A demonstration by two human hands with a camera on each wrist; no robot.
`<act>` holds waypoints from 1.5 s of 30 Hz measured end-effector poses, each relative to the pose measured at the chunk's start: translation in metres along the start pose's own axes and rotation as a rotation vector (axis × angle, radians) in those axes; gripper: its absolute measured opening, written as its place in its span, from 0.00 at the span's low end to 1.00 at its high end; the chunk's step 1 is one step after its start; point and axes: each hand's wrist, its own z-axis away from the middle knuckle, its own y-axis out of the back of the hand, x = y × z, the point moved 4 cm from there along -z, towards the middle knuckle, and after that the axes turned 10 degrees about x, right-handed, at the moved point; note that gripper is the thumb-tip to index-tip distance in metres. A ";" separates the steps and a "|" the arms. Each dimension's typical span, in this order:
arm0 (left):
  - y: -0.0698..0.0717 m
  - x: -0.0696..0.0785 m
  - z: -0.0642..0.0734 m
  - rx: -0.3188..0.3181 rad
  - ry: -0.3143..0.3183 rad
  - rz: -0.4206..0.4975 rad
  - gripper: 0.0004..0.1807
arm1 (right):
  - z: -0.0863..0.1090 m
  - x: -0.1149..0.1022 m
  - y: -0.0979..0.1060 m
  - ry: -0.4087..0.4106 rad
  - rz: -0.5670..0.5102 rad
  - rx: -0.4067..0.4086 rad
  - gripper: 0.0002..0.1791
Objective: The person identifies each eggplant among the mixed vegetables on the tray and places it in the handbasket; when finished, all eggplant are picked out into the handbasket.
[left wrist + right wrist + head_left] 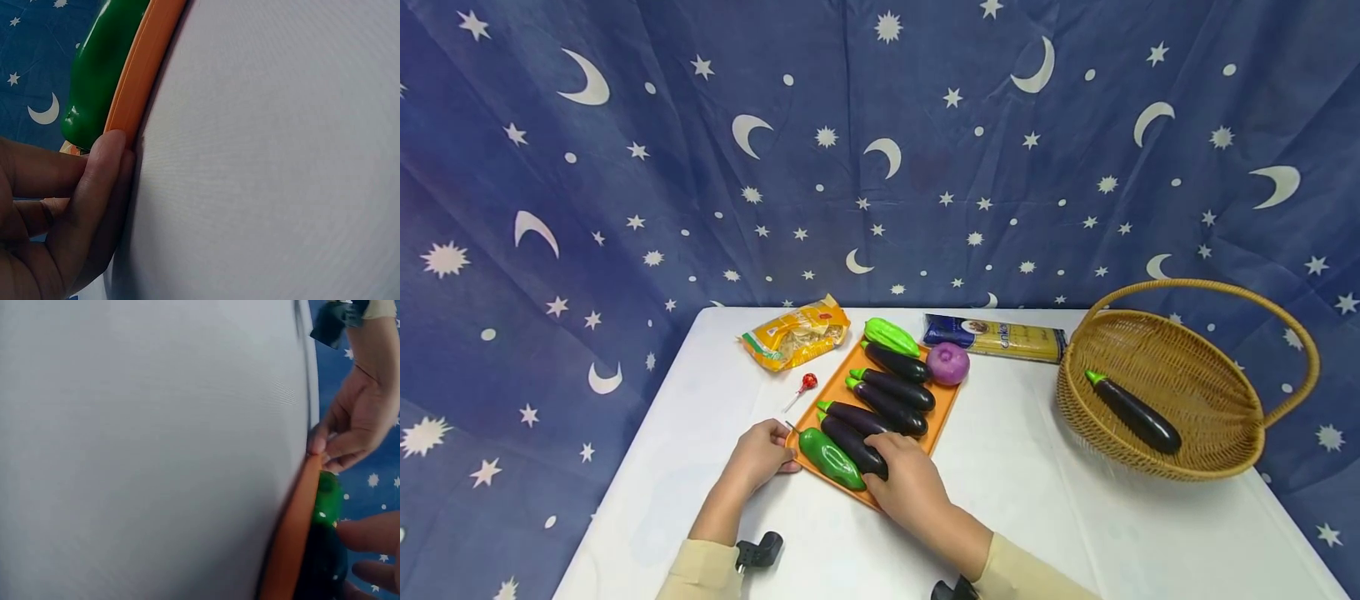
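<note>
An orange tray (943, 414) lies at an angle on the white table, bearing several dark eggplants, a green pepper (831, 458), a light green vegetable (891, 337) and a purple onion (948, 364). My left hand (762, 454) pinches the tray's near left corner; the left wrist view shows fingertips on its orange rim (130, 81), beside the green pepper. My right hand (910, 482) grips the lower end of the nearest eggplant (847, 442), thumb on one side and fingers on the other. Part of that eggplant is hidden beneath the hand.
A wicker basket (1078, 400) with a tall handle stands at the right, holding one eggplant (1135, 412). Behind the tray lie a yellow snack bag (797, 333) and a pasta packet (1000, 337). A red lollipop (808, 382) is left of the tray. A starry curtain (850, 167) hangs behind.
</note>
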 end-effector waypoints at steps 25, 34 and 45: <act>0.000 -0.002 -0.002 -0.011 0.019 0.018 0.12 | -0.004 0.007 0.005 -0.083 -0.029 -0.039 0.24; 0.000 0.000 -0.002 -0.012 0.021 0.013 0.12 | -0.011 0.017 0.025 -0.231 -0.245 -0.075 0.24; 0.000 0.000 -0.002 -0.020 0.029 0.005 0.13 | -0.020 0.032 0.039 -0.380 -0.451 -0.068 0.23</act>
